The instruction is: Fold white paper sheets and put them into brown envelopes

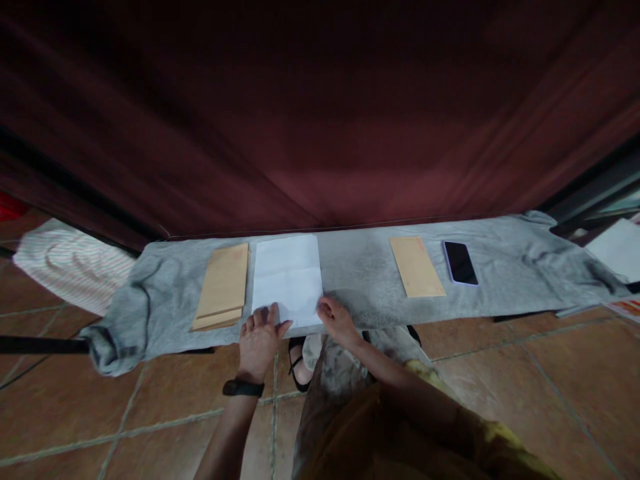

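Observation:
A white sheet of paper (289,277) with faint fold creases lies flat on the grey cloth. My left hand (260,337), a dark band on its wrist, rests with fingers spread over the paper's lower left corner. At the lower right edge, the curled fingers of my right hand (336,319) close on the paper's side. Just left of the sheet is a small stack of brown envelopes (223,280), slightly fanned at the bottom. A single brown envelope (417,267) lies apart, to the right of my right hand.
A phone (461,263) with a purple edge lies right of the single envelope. The grey cloth (355,267) covers a narrow bench against a dark red curtain (320,133). Striped fabric (75,263) is at the left, white paper (617,250) at the far right. Brown tiles (165,420) lie below.

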`<state>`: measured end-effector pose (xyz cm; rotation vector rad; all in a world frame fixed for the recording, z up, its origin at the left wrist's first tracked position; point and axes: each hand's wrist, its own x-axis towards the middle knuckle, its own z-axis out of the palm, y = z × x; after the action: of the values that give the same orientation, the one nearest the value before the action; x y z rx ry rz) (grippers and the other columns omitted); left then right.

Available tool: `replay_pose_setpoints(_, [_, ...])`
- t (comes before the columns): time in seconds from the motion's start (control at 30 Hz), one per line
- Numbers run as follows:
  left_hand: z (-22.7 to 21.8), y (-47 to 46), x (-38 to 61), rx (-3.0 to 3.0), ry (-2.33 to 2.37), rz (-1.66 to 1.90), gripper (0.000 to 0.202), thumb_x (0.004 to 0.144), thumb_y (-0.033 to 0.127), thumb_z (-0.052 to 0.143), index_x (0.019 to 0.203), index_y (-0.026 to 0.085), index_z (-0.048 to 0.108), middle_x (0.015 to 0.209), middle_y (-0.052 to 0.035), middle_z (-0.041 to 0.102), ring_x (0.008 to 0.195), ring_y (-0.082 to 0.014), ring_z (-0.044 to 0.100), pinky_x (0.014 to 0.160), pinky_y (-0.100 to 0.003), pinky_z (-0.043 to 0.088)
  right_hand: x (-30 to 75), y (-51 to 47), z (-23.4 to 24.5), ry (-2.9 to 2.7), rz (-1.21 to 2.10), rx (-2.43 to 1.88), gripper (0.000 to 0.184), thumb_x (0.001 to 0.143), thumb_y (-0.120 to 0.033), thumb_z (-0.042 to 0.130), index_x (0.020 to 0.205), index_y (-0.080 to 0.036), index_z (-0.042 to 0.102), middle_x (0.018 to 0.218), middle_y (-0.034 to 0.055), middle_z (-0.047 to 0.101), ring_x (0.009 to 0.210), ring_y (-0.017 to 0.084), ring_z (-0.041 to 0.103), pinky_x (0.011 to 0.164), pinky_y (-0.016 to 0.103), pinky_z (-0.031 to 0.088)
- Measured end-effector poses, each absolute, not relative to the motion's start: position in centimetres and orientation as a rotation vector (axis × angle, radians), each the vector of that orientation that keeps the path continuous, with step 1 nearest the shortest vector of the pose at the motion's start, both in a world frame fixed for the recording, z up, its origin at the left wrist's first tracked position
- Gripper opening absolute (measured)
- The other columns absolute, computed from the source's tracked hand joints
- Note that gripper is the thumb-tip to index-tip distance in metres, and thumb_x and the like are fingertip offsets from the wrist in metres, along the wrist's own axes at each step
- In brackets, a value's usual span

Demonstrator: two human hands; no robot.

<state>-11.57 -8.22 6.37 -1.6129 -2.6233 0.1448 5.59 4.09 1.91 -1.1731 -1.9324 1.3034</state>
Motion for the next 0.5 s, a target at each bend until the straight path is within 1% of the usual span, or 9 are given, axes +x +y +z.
replay_pose_setpoints(0.07, [6.4, -8.2, -11.4, -1.595, -2.615, 0.154, 0.066, 0.097, 0.059, 0.039, 0.146, 0.017, 0.049, 0.129, -0.0210, 0.060, 0.112, -0.0357, 0.057, 0.092, -0.046, 0.044, 5.1, 4.5, 2.2, -1.837, 1.424, -1.252, 0.025, 0.086, -0.026, 0.062, 0.110, -0.023, 0.067, 0.087, 0.0009, 0.071, 0.080, 0.017, 0.066, 0.079, 0.030, 0.054])
replay_pose_setpoints(0.13, [6.4, -8.3, -11.1, -1.564, -2.626, 0.137, 0.065, 0.097, 0.059, 0.040, 0.146, 0.017, 0.050, 0.131, -0.0211, 0.060, 0.114, -0.0362, 0.057, 0.094, -0.046, 0.044, 4.6, 4.8, 2.5, -1.695, 1.592, -1.332, 0.021, 0.083, -0.026, 0.064, 0.104, -0.022, 0.067, 0.073, -0.0019, 0.068, 0.065, 0.014, 0.064, 0.066, 0.026, 0.053])
replay_pose_setpoints(0.23, [6.5, -8.5, -10.7, -1.539, -2.623, 0.062, 0.064, 0.096, 0.057, 0.044, 0.146, 0.017, 0.049, 0.140, -0.0215, 0.056, 0.124, -0.0372, 0.053, 0.103, -0.050, 0.040, 3.8, 5.1, 2.9, -1.543, 1.802, -1.358, 0.012, 0.082, -0.023, 0.060, 0.093, -0.021, 0.065, 0.057, -0.0052, 0.060, 0.048, 0.012, 0.057, 0.049, 0.021, 0.047])
replay_pose_setpoints(0.3, [6.7, -8.8, -10.3, -1.536, -2.591, -0.011, 0.065, 0.096, 0.055, 0.047, 0.149, 0.018, 0.046, 0.150, -0.0208, 0.049, 0.134, -0.0375, 0.046, 0.111, -0.053, 0.034, 3.7, 5.2, 3.3, -1.510, 1.837, -1.344, 0.013, 0.082, -0.023, 0.056, 0.092, -0.020, 0.063, 0.057, -0.0046, 0.061, 0.047, 0.012, 0.057, 0.046, 0.020, 0.046])
replay_pose_setpoints(0.37, [6.9, -9.0, -9.8, -1.541, -2.559, -0.096, 0.067, 0.095, 0.054, 0.049, 0.153, 0.021, 0.039, 0.157, -0.0193, 0.040, 0.143, -0.0371, 0.037, 0.116, -0.056, 0.027, 4.3, 5.3, 3.9, -1.463, 1.869, -1.306, 0.017, 0.081, -0.025, 0.055, 0.095, -0.020, 0.062, 0.063, -0.0030, 0.065, 0.050, 0.012, 0.059, 0.048, 0.021, 0.048])
replay_pose_setpoints(0.43, [7.2, -9.1, -9.2, -1.565, -2.546, -0.176, 0.069, 0.095, 0.052, 0.050, 0.156, 0.023, 0.033, 0.161, -0.0180, 0.034, 0.147, -0.0364, 0.032, 0.118, -0.057, 0.024, 5.7, 5.5, 4.6, -1.388, 1.914, -1.230, 0.020, 0.079, -0.028, 0.056, 0.095, -0.020, 0.062, 0.067, -0.0025, 0.066, 0.051, 0.011, 0.058, 0.050, 0.022, 0.050])
replay_pose_setpoints(0.5, [7.4, -9.0, -8.4, -1.625, -2.533, -0.236, 0.070, 0.096, 0.049, 0.051, 0.158, 0.025, 0.029, 0.163, -0.0164, 0.031, 0.149, -0.0351, 0.029, 0.119, -0.057, 0.023, 7.9, 5.7, 5.4, -1.299, 1.942, -1.161, 0.022, 0.075, -0.033, 0.060, 0.093, -0.020, 0.063, 0.064, -0.0038, 0.064, 0.050, 0.012, 0.056, 0.050, 0.023, 0.049])
